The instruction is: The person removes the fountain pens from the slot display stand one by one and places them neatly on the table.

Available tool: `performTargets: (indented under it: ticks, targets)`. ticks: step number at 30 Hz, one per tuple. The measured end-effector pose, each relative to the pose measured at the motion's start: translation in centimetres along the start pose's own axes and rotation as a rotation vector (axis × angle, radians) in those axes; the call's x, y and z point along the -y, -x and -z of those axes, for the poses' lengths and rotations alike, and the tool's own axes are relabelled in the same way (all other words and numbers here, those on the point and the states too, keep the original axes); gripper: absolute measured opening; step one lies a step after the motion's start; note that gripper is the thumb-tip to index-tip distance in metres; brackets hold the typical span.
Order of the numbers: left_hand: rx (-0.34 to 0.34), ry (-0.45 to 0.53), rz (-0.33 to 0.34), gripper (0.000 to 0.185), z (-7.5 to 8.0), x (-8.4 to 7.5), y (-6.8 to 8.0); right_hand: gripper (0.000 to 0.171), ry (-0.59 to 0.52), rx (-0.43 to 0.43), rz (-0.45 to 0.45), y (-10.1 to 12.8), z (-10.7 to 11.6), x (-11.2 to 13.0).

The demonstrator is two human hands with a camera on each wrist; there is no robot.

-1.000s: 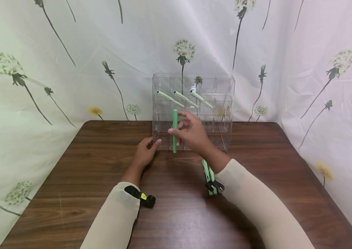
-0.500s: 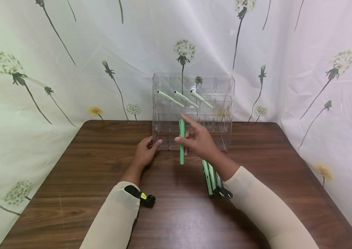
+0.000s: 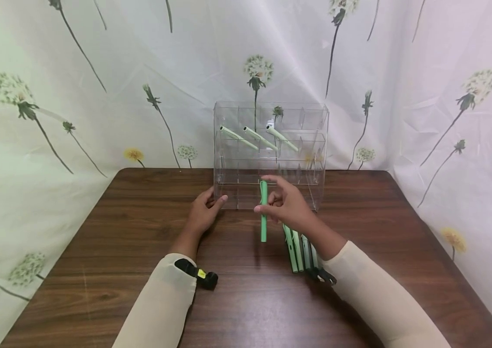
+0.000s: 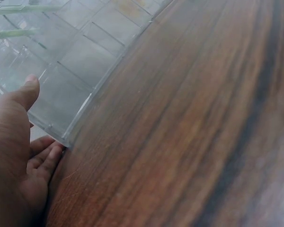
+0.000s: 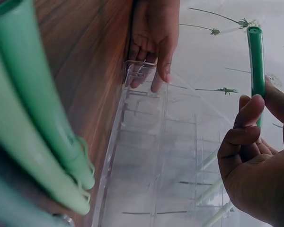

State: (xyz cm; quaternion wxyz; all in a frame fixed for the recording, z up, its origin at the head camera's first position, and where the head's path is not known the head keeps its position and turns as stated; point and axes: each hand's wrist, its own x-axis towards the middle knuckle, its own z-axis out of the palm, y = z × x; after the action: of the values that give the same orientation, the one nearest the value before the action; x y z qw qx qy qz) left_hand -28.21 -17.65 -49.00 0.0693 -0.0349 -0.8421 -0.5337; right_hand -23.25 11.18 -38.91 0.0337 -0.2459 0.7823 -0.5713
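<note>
In the head view my right hand (image 3: 287, 203) pinches a green pen (image 3: 264, 227) upright between thumb and fingers, just in front of a clear acrylic organizer (image 3: 246, 200). The right wrist view shows the same pen (image 5: 256, 56) rising above the fingers. At the organizer's lower left corner, my left hand (image 3: 202, 215) grips its side, thumb at the front. Part of that hand's fingers is hidden behind the clear wall in the left wrist view. Three pale green pens (image 3: 260, 138) lean in a row in an upper tier.
Several pens (image 3: 295, 251) in shades of green lie side by side on the wooden table (image 3: 120, 241), partly behind the right forearm. A flower-print cloth (image 3: 176, 58) hangs behind and along both sides. Each wrist wears a black strap (image 3: 198, 274).
My right hand has moved down, toward me and slightly right with the green pen, away from the organizer's tiers. More of the table pens now shows. The left hand has stayed in place.
</note>
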Motion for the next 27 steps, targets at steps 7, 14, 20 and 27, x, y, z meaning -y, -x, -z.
performTargets:
  ticks: [7,14,20,27]
  targets:
    - [-0.003,0.029,-0.018,0.066,-0.1,-0.1,0.0,0.083,0.024,0.026,-0.069,1.4,1.0,-1.3]
    - [-0.004,0.012,-0.017,0.066,-0.1,-0.1,0.1,0.084,0.035,0.024,-0.102,2.3,1.9,-2.4]
    - [-0.003,0.014,-0.022,0.066,-0.1,-0.1,0.0,0.084,0.034,0.023,-0.141,3.0,2.6,-3.0]
    - [-0.003,0.010,-0.026,0.065,-0.1,-0.3,0.1,0.083,0.053,0.045,-0.159,3.4,3.1,-3.9]
